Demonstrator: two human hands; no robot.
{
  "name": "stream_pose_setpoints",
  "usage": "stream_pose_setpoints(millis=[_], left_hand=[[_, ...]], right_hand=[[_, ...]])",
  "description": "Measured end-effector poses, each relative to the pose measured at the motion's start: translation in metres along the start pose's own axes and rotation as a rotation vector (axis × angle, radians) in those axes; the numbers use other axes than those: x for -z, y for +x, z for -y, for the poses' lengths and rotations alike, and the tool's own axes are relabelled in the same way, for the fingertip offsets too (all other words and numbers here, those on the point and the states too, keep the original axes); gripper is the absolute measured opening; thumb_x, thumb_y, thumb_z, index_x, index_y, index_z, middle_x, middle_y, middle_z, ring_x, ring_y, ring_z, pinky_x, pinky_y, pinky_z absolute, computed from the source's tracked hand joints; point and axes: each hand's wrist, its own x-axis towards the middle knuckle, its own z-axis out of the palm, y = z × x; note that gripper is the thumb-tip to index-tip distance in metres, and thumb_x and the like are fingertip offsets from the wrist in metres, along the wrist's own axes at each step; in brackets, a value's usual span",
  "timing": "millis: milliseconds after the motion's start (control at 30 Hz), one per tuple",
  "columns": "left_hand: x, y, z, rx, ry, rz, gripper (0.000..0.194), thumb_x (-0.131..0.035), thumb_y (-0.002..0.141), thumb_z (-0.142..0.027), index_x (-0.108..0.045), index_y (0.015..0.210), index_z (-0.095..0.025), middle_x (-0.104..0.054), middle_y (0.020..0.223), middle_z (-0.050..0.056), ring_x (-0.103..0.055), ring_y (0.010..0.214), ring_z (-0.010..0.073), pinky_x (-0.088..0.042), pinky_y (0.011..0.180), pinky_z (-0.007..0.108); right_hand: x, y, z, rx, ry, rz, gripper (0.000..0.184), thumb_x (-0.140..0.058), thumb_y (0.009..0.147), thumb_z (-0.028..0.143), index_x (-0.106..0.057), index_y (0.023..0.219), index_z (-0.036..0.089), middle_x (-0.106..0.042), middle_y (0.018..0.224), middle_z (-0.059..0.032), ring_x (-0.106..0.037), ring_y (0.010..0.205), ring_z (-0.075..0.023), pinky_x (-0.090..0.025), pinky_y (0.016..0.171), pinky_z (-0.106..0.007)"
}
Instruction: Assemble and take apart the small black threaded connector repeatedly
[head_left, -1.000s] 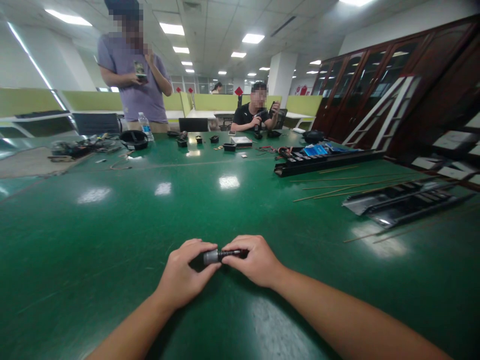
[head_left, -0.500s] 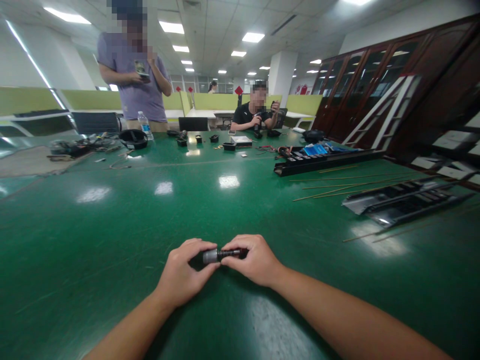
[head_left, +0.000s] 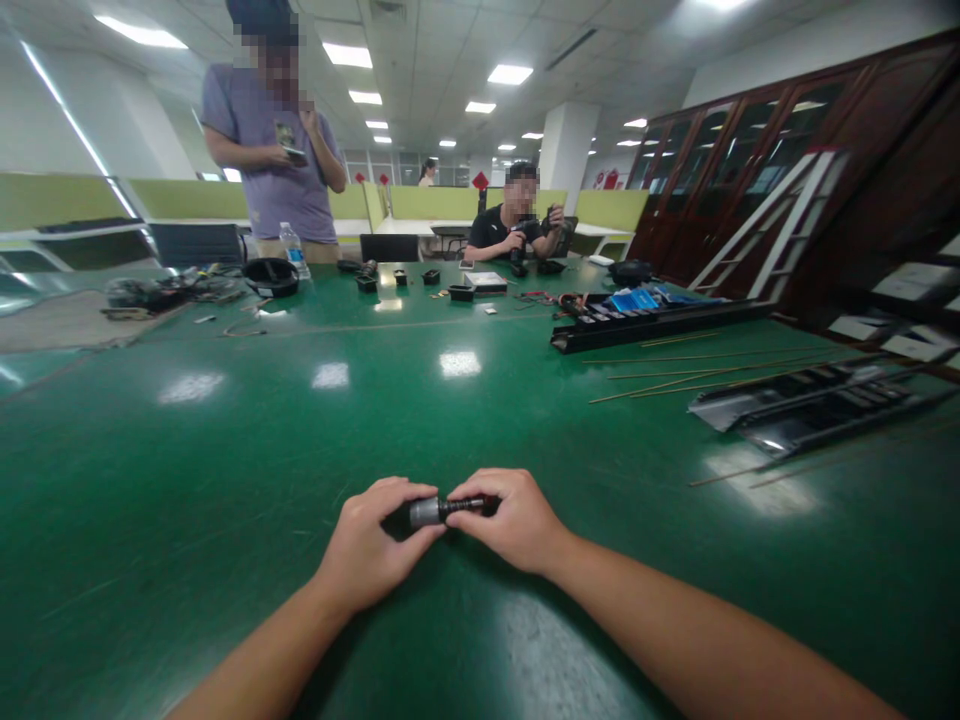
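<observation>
Low in the middle of the view, both my hands rest on the green table (head_left: 225, 460) and grip one small cylindrical part (head_left: 439, 510). My left hand (head_left: 371, 550) pinches its grey metal end between thumb and fingers. My right hand (head_left: 510, 520) is closed around its dark ribbed end, most of which is hidden under the fingers. The part lies level, just above the table top.
To the right lie long black trays (head_left: 810, 410) (head_left: 652, 322) and thin rods (head_left: 712, 375). At the far edge are a black bowl (head_left: 268, 276), a water bottle (head_left: 292, 250) and small black parts (head_left: 457, 292). One person stands at the back left, another sits opposite.
My hands and the part stay almost still; the view has shifted very slightly. The standing person has moved a little to the right.
</observation>
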Motion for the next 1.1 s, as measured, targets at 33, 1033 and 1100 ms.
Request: stream_pose_setpoints(millis=[33, 1033, 1100], left_hand=[[-0.0001, 0.0, -0.0002, 0.001, 0.001, -0.001, 0.029, -0.076, 0.076, -0.032, -0.069, 0.104, -0.027, -0.075, 0.096, 0.001, -0.069, 0.094, 0.0218, -0.056, 0.086, 0.036], [0.0003, 0.0014, -0.0024, 0.004, -0.006, -0.019, 0.029, -0.077, 0.074, -0.031, -0.07, 0.102, -0.026, -0.074, 0.094, 0.002, -0.069, 0.092, 0.0228, -0.056, 0.084, 0.036], [0.0005, 0.0015, -0.0029, 0.004, -0.002, -0.019, 0.029, -0.077, 0.074, -0.032, -0.07, 0.102, -0.026, -0.074, 0.094, 0.002, -0.069, 0.092, 0.0229, -0.056, 0.084, 0.036]], right_hand=[[0.0001, 0.0, 0.0002, -0.002, -0.001, 0.001, 0.013, -0.075, 0.075, 0.02, -0.078, 0.088, 0.019, -0.073, 0.077, -0.0038, -0.065, 0.068, -0.0153, -0.048, 0.065, -0.025], [0.0018, -0.001, 0.0007, -0.004, -0.05, 0.011, 0.011, -0.074, 0.076, 0.024, -0.076, 0.086, 0.019, -0.072, 0.077, -0.0034, -0.065, 0.068, -0.016, -0.047, 0.064, -0.026], [0.0019, -0.0014, 0.001, -0.009, -0.045, 0.007, 0.011, -0.075, 0.076, 0.024, -0.076, 0.086, 0.019, -0.072, 0.076, -0.0032, -0.064, 0.067, -0.0157, -0.046, 0.063, -0.026]])
